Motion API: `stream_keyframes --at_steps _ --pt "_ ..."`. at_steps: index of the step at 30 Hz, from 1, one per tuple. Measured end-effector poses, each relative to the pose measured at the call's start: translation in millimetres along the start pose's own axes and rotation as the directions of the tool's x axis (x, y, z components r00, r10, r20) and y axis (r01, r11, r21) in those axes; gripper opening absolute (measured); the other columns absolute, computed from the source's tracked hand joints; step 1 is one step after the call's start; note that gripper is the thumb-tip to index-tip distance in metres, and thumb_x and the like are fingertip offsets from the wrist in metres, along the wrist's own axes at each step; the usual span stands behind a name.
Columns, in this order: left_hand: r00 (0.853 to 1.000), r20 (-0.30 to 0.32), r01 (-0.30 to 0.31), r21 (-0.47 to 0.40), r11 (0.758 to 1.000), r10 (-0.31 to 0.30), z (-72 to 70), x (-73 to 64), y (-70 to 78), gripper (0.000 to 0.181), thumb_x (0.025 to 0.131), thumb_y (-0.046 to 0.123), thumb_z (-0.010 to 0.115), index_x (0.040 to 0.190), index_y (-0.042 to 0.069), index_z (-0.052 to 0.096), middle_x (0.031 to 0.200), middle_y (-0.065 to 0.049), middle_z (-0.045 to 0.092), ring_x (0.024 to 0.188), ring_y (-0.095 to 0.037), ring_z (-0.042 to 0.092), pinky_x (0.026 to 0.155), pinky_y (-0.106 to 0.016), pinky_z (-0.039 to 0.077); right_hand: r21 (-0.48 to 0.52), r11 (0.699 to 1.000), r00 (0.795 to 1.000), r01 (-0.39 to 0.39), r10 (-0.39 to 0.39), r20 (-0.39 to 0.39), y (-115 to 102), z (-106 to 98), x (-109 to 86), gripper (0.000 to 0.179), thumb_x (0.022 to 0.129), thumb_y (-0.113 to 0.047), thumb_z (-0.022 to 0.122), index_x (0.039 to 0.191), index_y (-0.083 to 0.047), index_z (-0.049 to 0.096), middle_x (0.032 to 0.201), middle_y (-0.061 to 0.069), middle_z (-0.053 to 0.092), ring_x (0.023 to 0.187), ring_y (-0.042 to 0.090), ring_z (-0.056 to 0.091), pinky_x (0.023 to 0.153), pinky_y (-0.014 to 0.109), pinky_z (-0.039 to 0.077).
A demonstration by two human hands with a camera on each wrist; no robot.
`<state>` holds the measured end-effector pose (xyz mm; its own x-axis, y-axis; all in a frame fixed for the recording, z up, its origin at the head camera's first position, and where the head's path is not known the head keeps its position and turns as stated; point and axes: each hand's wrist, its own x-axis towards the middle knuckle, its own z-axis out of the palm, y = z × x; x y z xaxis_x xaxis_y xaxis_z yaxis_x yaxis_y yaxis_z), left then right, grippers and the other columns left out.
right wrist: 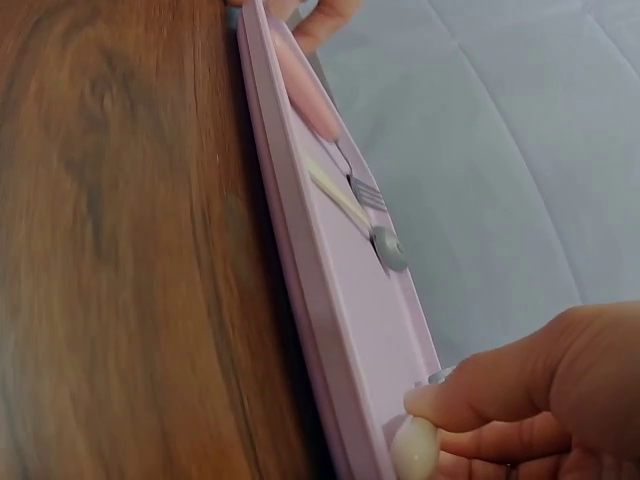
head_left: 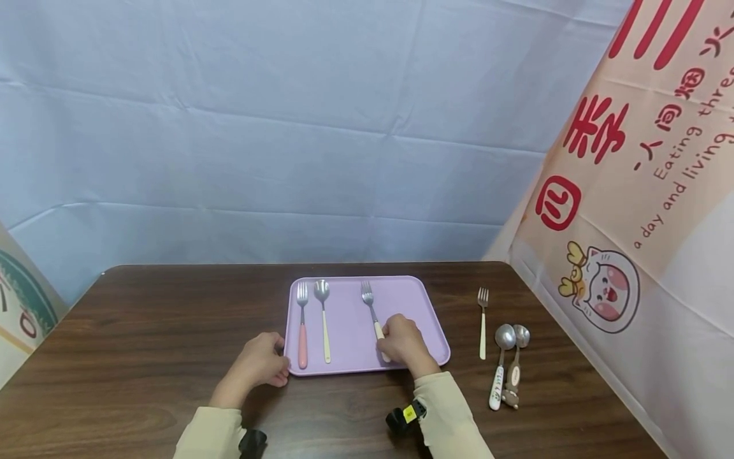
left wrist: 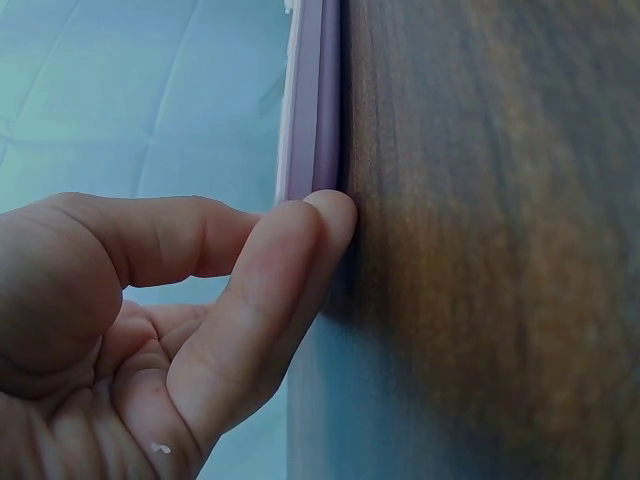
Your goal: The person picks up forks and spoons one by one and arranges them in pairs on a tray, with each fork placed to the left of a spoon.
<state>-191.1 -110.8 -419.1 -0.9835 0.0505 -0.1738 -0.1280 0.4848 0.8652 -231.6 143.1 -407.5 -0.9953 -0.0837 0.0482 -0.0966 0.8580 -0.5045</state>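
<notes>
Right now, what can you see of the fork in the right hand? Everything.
The fork has a metal-looking head and neck and a cream handle with a rounded end. It slants over the lilac tray, right of centre, tines pointing away from the person. The right hand pinches the handle; tray contact is unclear.

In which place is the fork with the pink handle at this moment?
In the head view, the pink-handled fork lies at the left side of the purple tray, just left of the pale-handled spoon.
</notes>
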Motion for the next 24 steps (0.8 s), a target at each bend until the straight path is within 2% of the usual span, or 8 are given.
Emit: stream_keyframes --at_steps 8,24 --pt "1.0 0.01 0.004 -0.009 1.0 -0.004 0.1 0.3 0.2 0.027 0.075 -0.014 0.054 0.102 -0.016 0.05 0.059 -0.013 0.056 0.048 -0.019 0.058 0.045 -0.031 0.055 0.044 0.999 1.0 0.023 -0.024 0.018 -11 12 2.5 0.013 0.066 -0.002 0.068 0.059 -0.006 0.057 0.056 0.001 0.051 0.054 0.016 0.048 0.046 0.025 0.042" --pt "1.0 0.013 0.01 -0.022 1.0 -0.01 -0.3 1.5 -0.8 0.028 0.076 -0.015 0.054 0.104 -0.016 0.05 0.059 -0.014 0.056 0.048 -0.019 0.059 0.045 -0.031 0.055 0.074 0.997 0.999 0.029 -0.031 0.032 -27 22 4.1 0.022 0.064 -0.003 0.068 0.052 -0.008 0.05 0.05 -0.001 0.047 0.05 0.015 0.043 0.043 0.024 0.036"
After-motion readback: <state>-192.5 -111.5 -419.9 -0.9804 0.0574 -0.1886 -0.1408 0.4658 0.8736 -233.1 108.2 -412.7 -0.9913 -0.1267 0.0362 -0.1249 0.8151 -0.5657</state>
